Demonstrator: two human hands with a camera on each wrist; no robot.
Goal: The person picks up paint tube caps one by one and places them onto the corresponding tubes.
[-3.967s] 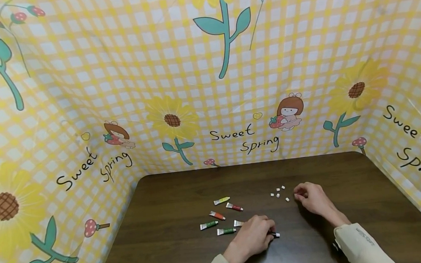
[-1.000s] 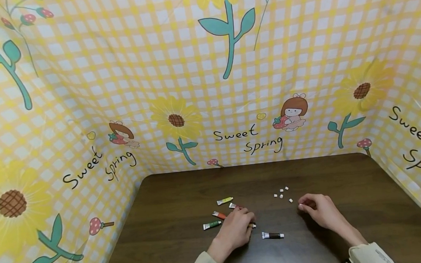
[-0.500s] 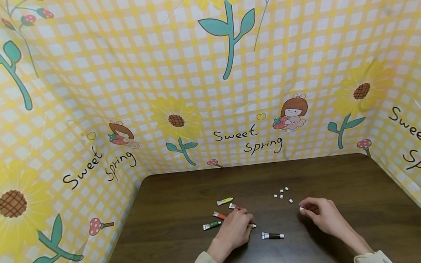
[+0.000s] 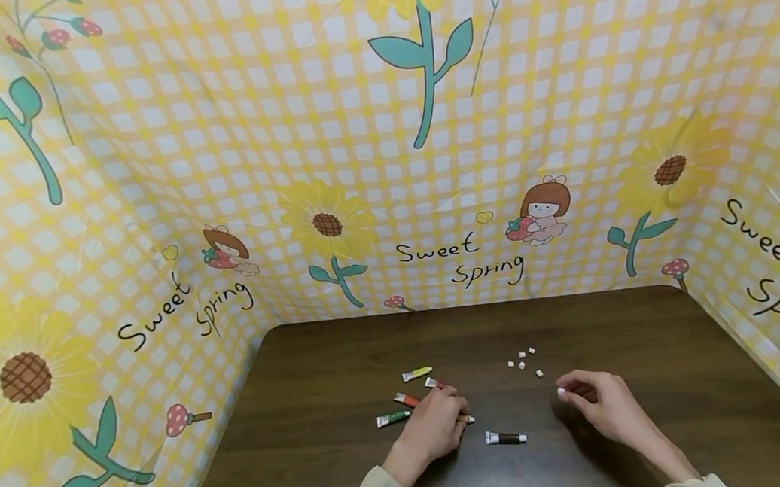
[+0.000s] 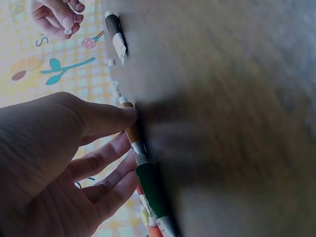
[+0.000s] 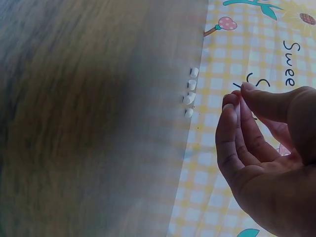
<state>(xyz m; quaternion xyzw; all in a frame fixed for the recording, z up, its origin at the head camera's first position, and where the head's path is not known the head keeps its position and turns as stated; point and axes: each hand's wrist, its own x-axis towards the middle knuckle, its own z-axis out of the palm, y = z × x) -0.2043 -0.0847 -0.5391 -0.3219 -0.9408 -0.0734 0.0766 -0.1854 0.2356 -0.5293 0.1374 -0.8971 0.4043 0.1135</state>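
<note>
In the head view my left hand (image 4: 432,427) is low over the paint tubes. Its thumb and fingers pinch an ochre paint tube (image 5: 132,132) with a white cap, clearest in the left wrist view. Just beyond it a green paint tube (image 5: 151,187) shows a bare threaded neck. My right hand (image 4: 608,407) pinches a small white cap (image 4: 562,391) between thumb and fingertip, to the right of the other tubes. A dark brown paint tube (image 4: 506,437), white cap on, lies between the hands.
Yellow (image 4: 417,373), red (image 4: 435,382), orange (image 4: 406,399) and green tubes (image 4: 392,418) lie around the left hand, some partly covered by it. Several loose white caps (image 4: 522,365) sit at mid-table. Checked yellow cloth (image 4: 427,195) walls in the dark wooden table (image 4: 329,346).
Since the oldest frame, my left hand has let go of the dark brown tube and moved left to the ochre tube. My right hand has drifted slightly nearer the body with the cap.
</note>
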